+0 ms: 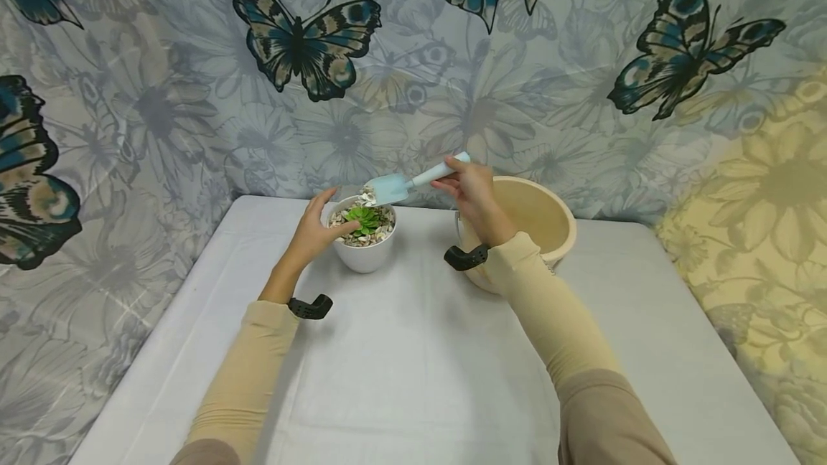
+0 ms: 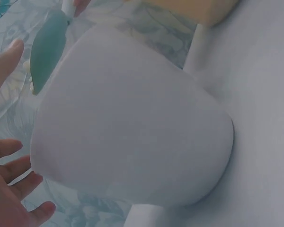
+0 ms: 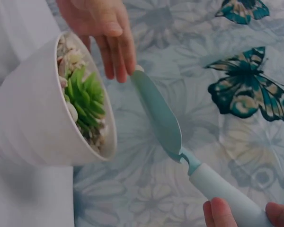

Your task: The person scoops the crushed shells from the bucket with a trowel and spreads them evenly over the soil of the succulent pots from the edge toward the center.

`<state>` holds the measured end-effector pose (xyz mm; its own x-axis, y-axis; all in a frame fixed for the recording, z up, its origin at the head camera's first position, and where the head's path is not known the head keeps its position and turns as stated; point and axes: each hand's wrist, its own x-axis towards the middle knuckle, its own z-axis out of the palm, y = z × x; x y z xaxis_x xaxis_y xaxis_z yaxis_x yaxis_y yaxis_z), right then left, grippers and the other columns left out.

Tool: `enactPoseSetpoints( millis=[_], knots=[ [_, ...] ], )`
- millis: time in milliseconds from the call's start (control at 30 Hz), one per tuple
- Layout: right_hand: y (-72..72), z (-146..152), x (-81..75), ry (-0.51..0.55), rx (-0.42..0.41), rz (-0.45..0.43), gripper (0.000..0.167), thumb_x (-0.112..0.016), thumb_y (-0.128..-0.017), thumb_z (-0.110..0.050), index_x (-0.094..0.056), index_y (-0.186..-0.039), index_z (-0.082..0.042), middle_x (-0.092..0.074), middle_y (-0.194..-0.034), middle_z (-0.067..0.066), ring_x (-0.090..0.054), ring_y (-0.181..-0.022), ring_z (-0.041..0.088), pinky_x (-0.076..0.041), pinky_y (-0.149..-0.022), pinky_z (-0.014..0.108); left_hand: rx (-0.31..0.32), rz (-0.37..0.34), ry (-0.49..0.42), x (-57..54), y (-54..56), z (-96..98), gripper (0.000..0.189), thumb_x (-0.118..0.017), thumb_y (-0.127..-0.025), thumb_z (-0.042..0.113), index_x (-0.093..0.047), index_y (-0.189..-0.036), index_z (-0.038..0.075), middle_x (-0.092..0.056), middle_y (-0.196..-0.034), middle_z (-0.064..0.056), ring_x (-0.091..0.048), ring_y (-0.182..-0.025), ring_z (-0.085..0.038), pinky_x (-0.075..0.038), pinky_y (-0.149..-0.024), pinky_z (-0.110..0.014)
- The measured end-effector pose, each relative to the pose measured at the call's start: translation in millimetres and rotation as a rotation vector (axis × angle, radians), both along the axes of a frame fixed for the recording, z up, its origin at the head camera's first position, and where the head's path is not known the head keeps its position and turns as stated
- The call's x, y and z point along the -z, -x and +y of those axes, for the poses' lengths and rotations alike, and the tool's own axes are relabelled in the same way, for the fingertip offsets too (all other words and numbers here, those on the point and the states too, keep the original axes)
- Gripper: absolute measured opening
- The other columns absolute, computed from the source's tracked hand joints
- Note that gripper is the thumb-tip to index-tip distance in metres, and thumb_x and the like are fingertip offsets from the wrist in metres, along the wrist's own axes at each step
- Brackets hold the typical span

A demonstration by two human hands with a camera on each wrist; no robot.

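Note:
A small white pot (image 1: 365, 258) stands near the table's back edge. It holds a green succulent (image 1: 365, 219) among pale pebbles (image 3: 93, 137). My left hand (image 1: 314, 229) is spread at the pot's left side, thumb and fingers apart around its rim; whether they touch it I cannot tell. With my right hand (image 1: 477, 196) I grip the pale handle of a light-blue hand trowel (image 1: 390, 189). The trowel's blade tilts over the back of the pot, with some whitish pebbles at its tip (image 1: 368, 196). In the left wrist view the pot hides part of the scene behind it.
Just right of the small pot stands a large cream pot (image 1: 566, 224), partly behind my right forearm. A white cloth covers the table (image 1: 413, 379). Fabric with printed butterflies (image 1: 297, 49) hangs right behind the table's back edge.

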<state>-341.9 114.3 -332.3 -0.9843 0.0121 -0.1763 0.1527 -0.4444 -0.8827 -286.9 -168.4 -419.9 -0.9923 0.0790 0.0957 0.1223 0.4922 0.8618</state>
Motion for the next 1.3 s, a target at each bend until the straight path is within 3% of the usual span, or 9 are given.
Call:
enactPoseSetpoints(
  millis=[400, 533, 667, 833, 1000, 1200, 1300],
  knots=[
    [1.8, -26.8, 10.8, -0.088, 0.011, 0.045, 0.014, -0.058, -0.096, -0.004, -0.058, -0.103, 0.008, -0.061, -0.079, 0.007, -0.068, -0.063, 0.017, -0.06, -0.063, 0.026, 0.056, -0.109, -0.013, 11.6, 4.1, -6.9, 0.103, -0.075, -0.084, 0.041, -0.009, -0.158, 0.014, -0.012, -0.163, -0.014, -0.012, -0.151, -0.035, -0.016, -0.119, -0.061],
    [-0.4, -32.5, 14.0, -0.116, 0.02, 0.047, 0.007, -0.057, -0.097, -0.005, -0.058, -0.097, 0.001, -0.06, -0.087, 0.007, -0.068, -0.067, 0.016, -0.061, -0.065, 0.027, 0.075, -0.177, -0.01, 17.1, 4.5, -7.3, 0.109, -0.077, -0.082, 0.04, -0.004, -0.158, 0.014, -0.005, -0.164, -0.016, -0.007, -0.151, -0.039, -0.016, -0.118, -0.063],
    [-2.9, -38.0, 14.4, -0.188, 0.035, 0.032, 0.013, -0.059, -0.097, -0.009, -0.059, -0.105, 0.002, -0.061, -0.09, 0.006, -0.068, -0.069, 0.014, -0.061, -0.068, 0.027, 0.079, -0.212, -0.002, 21.4, 3.2, -6.9, 0.115, -0.079, -0.079, 0.042, 0.0, -0.159, 0.017, -0.001, -0.165, -0.013, -0.003, -0.152, -0.039, -0.014, -0.118, -0.064],
    [-4.8, -44.4, 12.7, -0.265, 0.052, 0.043, 0.029, -0.063, -0.095, -0.012, -0.06, -0.117, 0.006, -0.063, -0.092, 0.009, -0.066, -0.068, 0.012, -0.06, -0.068, 0.025, 0.065, -0.197, -0.007, 25.6, 0.9, -5.1, 0.118, -0.081, -0.076, 0.045, -0.001, -0.159, 0.019, -0.002, -0.165, -0.012, -0.004, -0.152, -0.038, -0.013, -0.118, -0.065],
    [-9.1, -52.6, 10.6, -0.335, 0.054, 0.108, 0.025, -0.067, -0.093, -0.013, -0.063, -0.11, 0.006, -0.067, -0.101, 0.014, -0.067, -0.066, 0.011, -0.06, -0.068, 0.026, 0.044, -0.171, 0.016, 27.7, -1.0, -3.7, 0.119, -0.081, -0.075, 0.05, -0.002, -0.159, 0.019, -0.004, -0.165, -0.014, -0.006, -0.152, -0.038, -0.015, -0.117, -0.065],
    [-14.9, -62.4, 8.7, -0.401, 0.052, 0.18, 0.022, -0.068, -0.091, -0.012, -0.064, -0.104, 0.006, -0.065, -0.087, 0.007, -0.065, -0.066, 0.012, -0.06, -0.067, 0.025, 0.066, -0.17, 0.061, 26.0, 0.3, -6.7, 0.119, -0.079, -0.076, 0.051, 0.0, -0.159, 0.018, -0.003, -0.164, -0.016, -0.006, -0.151, -0.04, -0.015, -0.116, -0.067],
    [-16.6, -65.1, 8.3, -0.431, 0.047, 0.199, 0.023, -0.069, -0.091, -0.012, -0.065, -0.105, 0.006, -0.066, -0.088, 0.009, -0.065, -0.066, 0.012, -0.06, -0.067, 0.025, 0.068, -0.174, 0.062, 24.6, 1.1, -6.3, 0.119, -0.08, -0.075, 0.049, 0.0, -0.159, 0.018, -0.003, -0.164, -0.016, -0.006, -0.151, -0.04, -0.015, -0.117, -0.066]
  ],
)
